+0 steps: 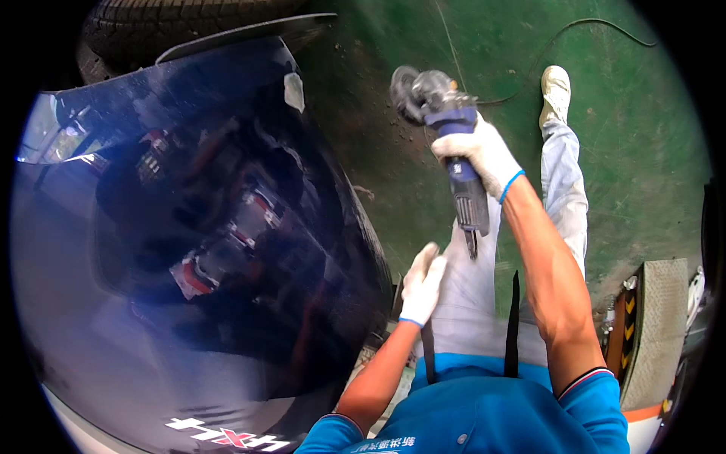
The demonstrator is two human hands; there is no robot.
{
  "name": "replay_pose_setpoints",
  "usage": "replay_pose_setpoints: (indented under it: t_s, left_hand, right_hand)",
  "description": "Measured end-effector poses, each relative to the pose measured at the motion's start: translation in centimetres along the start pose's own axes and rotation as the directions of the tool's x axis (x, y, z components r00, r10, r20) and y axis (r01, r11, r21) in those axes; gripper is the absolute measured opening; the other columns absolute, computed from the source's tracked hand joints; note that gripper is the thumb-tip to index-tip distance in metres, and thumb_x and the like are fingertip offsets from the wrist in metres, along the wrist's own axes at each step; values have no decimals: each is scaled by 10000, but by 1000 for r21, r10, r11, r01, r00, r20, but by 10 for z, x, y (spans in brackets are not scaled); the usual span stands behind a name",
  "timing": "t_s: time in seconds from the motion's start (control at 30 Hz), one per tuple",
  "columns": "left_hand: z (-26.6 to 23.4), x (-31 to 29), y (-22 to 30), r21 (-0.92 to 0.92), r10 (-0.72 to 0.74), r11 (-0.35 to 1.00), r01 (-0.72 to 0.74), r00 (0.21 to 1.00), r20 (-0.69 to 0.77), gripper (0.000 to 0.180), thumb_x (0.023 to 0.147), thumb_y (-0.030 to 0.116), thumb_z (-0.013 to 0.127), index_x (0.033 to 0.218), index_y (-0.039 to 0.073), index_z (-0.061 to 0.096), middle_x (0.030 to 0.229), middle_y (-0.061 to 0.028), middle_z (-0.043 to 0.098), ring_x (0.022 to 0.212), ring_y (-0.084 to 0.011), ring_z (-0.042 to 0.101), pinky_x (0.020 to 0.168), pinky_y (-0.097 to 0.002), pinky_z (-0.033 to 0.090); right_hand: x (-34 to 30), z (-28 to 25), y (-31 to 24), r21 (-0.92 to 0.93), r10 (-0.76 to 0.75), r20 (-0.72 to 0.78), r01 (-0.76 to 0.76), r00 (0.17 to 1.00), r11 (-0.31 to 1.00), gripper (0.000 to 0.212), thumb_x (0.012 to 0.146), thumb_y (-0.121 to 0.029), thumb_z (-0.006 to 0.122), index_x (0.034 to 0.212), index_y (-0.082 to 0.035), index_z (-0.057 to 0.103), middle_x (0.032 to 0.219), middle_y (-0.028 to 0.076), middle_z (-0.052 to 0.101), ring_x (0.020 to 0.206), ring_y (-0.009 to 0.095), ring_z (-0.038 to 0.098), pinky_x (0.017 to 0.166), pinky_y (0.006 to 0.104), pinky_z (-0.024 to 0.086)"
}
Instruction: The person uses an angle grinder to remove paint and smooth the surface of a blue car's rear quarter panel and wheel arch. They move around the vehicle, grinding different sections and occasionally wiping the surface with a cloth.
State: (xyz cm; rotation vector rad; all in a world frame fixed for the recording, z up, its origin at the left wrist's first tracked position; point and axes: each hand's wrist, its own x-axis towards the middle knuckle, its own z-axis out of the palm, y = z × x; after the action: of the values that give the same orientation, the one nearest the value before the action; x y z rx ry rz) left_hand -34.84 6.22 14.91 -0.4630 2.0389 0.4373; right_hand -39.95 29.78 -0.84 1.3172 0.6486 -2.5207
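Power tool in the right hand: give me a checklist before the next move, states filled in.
1. Right hand grip on the power tool: ok, fingers wrapped around its blue body.
2. Left hand supporting the tool: not ok, it is apart from it and holds nothing.
3. White gloves on both hands: ok.
4. Disc off the dark blue vehicle panel: ok, a gap shows between them.
5. Disc stopped: cannot tell from one picture.
6. Black cable on the green floor belongs to this tool: cannot tell, no full run visible.
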Motion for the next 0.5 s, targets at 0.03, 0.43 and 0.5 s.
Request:
replay_pose_setpoints:
  t_s: [0.03,0.43,0.5]
  left_hand:
    - [-4,-20,-11,1,-84,996,84,996,7,584,1033,352,638,1462,-31,537,1451,-197,607,1345,-242,572,1160,-348,408]
    - [-21,-82,-89,31,-75,996,82,979,-187,483,965,291,706,1340,-8,646,1259,-166,720,1187,-257,671,1042,-369,510]
    - [-30,-79,8,192,-48,978,82,983,-179,559,948,299,719,1399,-8,596,1326,-192,684,1262,-270,643,1076,-381,500]
  right_hand:
    - [-1,-10,0,38,35,-16,-34,999,999,326,709,-166,833,967,-50,671,802,36,655,680,151,638,645,315,525]
    - [-75,-34,-98,57,-235,-3,235,972,970,284,847,-268,725,879,12,694,826,96,688,790,207,656,755,340,521]
    - [-79,-41,-100,164,-232,-57,239,971,957,243,835,-227,738,900,-1,675,817,96,661,772,238,655,708,384,541]
